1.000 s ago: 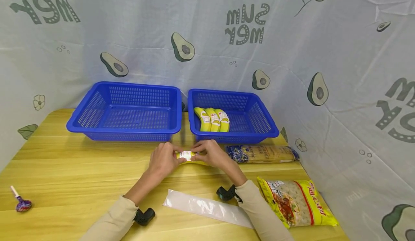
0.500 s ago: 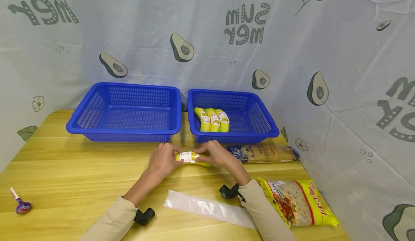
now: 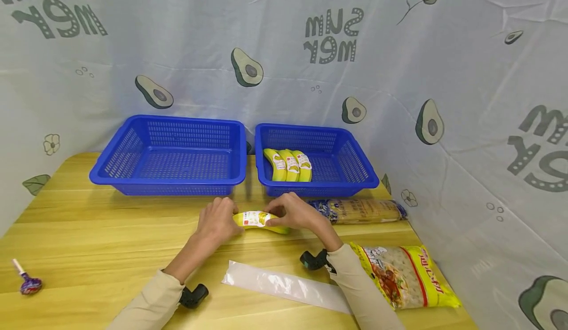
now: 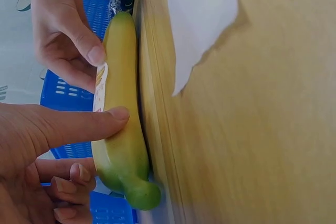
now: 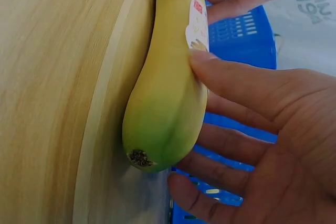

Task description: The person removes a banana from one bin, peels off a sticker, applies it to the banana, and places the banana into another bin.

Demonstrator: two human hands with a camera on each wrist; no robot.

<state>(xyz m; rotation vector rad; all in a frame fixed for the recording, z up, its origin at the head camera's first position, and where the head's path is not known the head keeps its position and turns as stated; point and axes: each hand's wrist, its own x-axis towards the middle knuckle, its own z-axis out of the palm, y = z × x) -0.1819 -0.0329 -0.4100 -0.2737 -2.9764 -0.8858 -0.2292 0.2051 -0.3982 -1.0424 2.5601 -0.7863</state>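
Note:
A yellow banana point(image 4: 122, 61) with green ends lies crosswise on the wooden table, in front of the two baskets in the head view. A white sticker label point(image 3: 255, 218) wraps over its upper side. My left hand point(image 3: 216, 221) pinches the stem half, thumb on the near side and index finger behind. On the other half, my right hand point(image 3: 293, 214) holds the banana with its thumb point(image 5: 210, 69) at the label's edge and fingers behind. Three labelled bananas point(image 3: 291, 167) lie side by side in the right blue basket point(image 3: 317, 188).
The left blue basket point(image 3: 173, 188) stands at the back. A noodle-like packet point(image 3: 364, 211) and a yellow food bag point(image 3: 406, 276) lie to the right. A glossy whitish strip point(image 3: 284, 283) lies in front, a lollipop point(image 3: 30, 284) far left.
My hands have spread slightly apart along the banana, the left one shifting left, so more of the label shows. The banana has moved slightly left.

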